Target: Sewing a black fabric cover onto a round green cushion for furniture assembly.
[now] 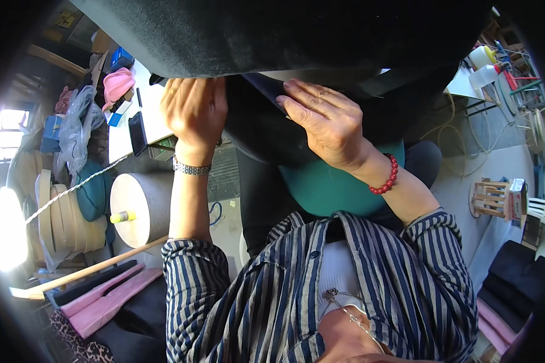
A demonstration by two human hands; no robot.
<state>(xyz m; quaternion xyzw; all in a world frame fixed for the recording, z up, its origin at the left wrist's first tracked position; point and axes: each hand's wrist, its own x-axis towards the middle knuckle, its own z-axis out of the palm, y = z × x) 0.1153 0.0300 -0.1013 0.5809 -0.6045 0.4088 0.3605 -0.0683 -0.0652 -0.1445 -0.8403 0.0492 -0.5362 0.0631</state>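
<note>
A large piece of black, slightly fuzzy fabric (297, 36) fills the top of the head view and hangs down in front of me. At its lower edge is my left hand (195, 112), back upward, fingers together and closed on the fabric, with the tips hidden at the edge. My right hand (333, 124) pinches a dark, folded flap (263, 91) of the fabric between thumb and fingers. Between the hands the flap bends inward, and a pale surface shows behind it. Green material (345, 181) lies below, over my lap.
On the left stand a white table (120, 136) with a pink cloth bundle (118, 85), a large pale roll (139, 206) and a wooden pole (103, 266). Pink and black pieces lie lower left. Right are a small wooden rack (490, 198), loose hoses (466, 136) and bottles (483, 75).
</note>
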